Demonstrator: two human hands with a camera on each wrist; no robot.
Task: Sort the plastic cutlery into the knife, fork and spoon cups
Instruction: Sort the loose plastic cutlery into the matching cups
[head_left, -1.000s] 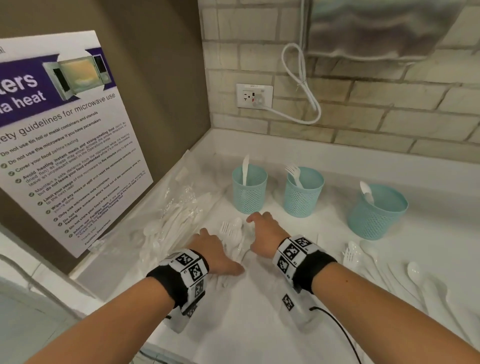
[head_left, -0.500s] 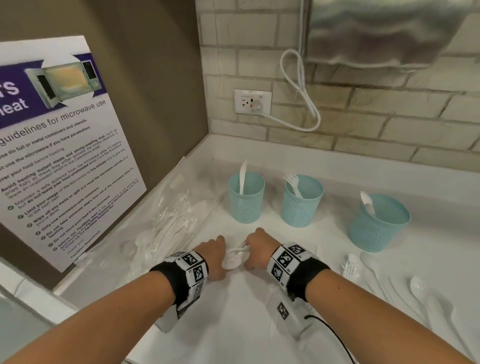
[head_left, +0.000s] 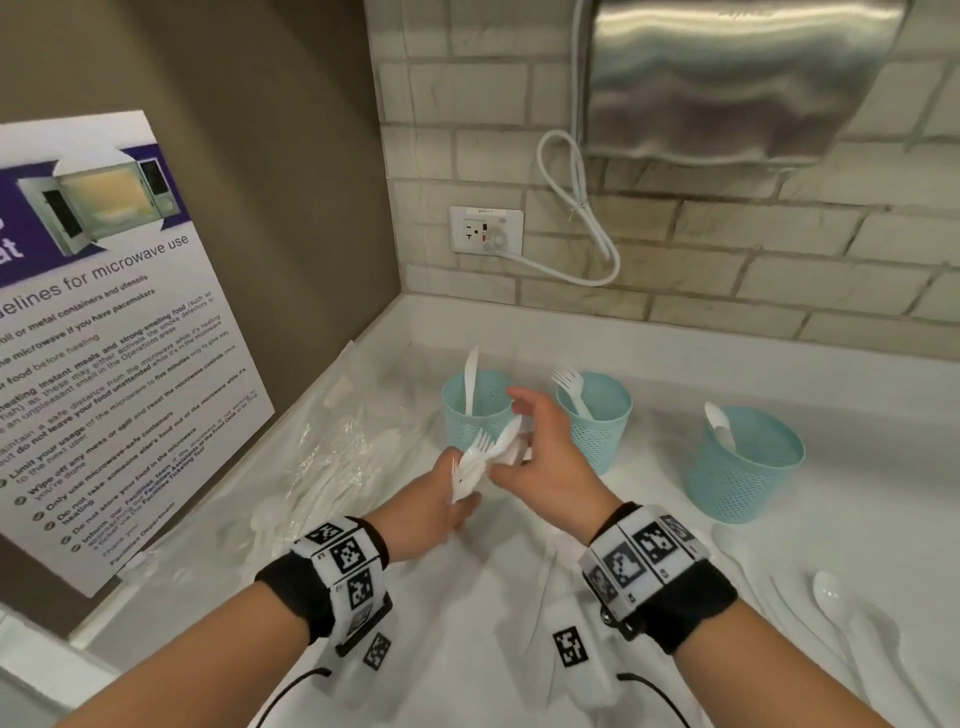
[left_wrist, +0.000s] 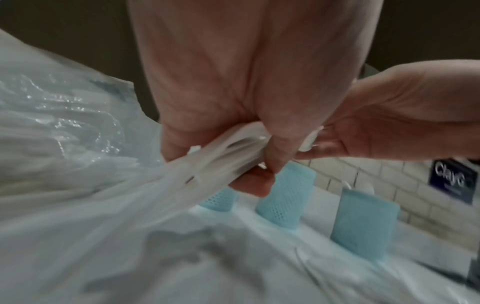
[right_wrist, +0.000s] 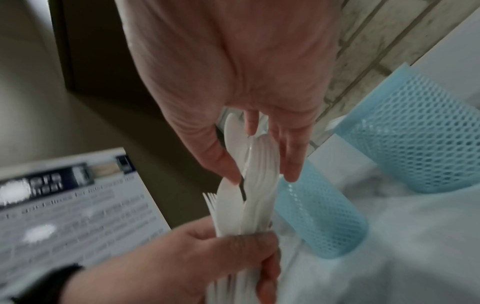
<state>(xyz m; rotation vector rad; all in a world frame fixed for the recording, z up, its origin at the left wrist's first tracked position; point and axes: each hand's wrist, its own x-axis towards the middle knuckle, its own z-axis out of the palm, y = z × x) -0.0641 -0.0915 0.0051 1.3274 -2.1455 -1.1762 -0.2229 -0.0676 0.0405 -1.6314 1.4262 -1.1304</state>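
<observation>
My left hand (head_left: 462, 501) grips the handles of a bundle of white plastic cutlery (head_left: 480, 454), lifted above the counter in front of the cups. Forks and spoons show in the bundle (right_wrist: 249, 195). My right hand (head_left: 514, 452) pinches the bundle's upper ends between thumb and fingers (right_wrist: 291, 164). Three teal mesh cups stand behind: the left cup (head_left: 475, 415) holds a knife, the middle cup (head_left: 602, 426) a fork, the right cup (head_left: 743, 467) a spoon. The left wrist view shows my fingers (left_wrist: 270, 156) curled round the handles (left_wrist: 223, 156).
A clear plastic bag (head_left: 332, 467) with more white cutlery lies left along the wall. Loose spoons and other pieces (head_left: 831, 597) lie on the counter at right. A microwave poster (head_left: 104, 338) leans at left. A steel dispenser (head_left: 743, 78) hangs above, near an outlet (head_left: 485, 228).
Both hands gathered cutlery on the counter and raised it. The left hand now holds the bundle upright and the right hand has moved to its top ends.
</observation>
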